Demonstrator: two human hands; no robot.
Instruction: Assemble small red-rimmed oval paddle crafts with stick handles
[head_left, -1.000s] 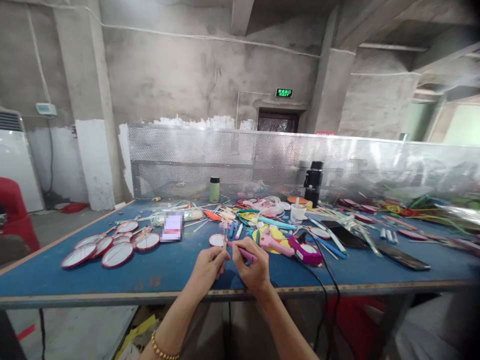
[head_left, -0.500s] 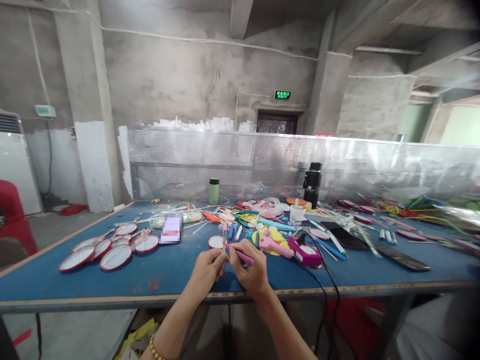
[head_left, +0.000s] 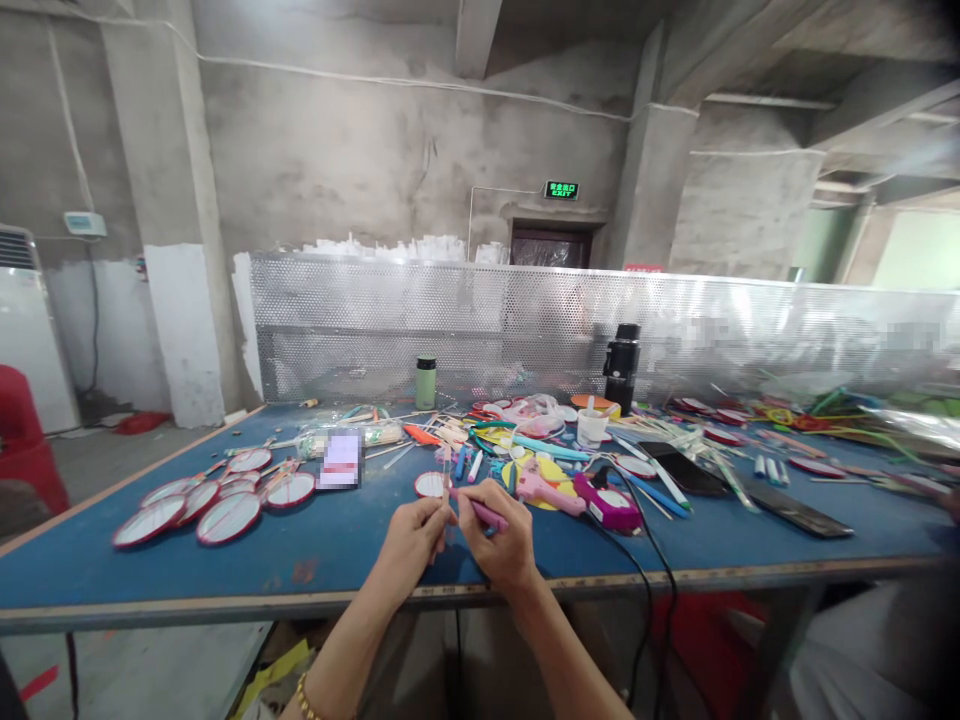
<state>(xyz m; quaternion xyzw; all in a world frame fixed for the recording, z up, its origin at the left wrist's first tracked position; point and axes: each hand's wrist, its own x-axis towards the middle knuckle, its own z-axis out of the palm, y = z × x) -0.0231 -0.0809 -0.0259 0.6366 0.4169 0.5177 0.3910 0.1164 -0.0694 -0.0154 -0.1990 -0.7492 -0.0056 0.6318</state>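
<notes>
My left hand (head_left: 411, 540) is closed, pinching a thin flat stick (head_left: 447, 468) that points up and away from me. In my right hand (head_left: 501, 535) is a purple pen (head_left: 490, 516), its front end against or very near the stick. The pen's tip is too small to make out. Just beyond my left fingers shows a small round white disc with a red rim (head_left: 427, 485); whether it joins the stick I cannot tell. To the right of my right hand lie a pink hot glue gun (head_left: 551, 492) and a purple box (head_left: 611, 505).
Several red-rimmed white discs (head_left: 229, 517) overlap on the blue table (head_left: 330, 560) at left, near a phone with a lit screen (head_left: 341, 460). Behind stand a green bottle (head_left: 425, 385), a black flask (head_left: 622, 370) and a white cup (head_left: 592, 428). Black cables (head_left: 651, 590) hang over the front edge.
The view has shifted very slightly. Both hands keep nearly the same pose, with the stick and the purple pen still in them.
</notes>
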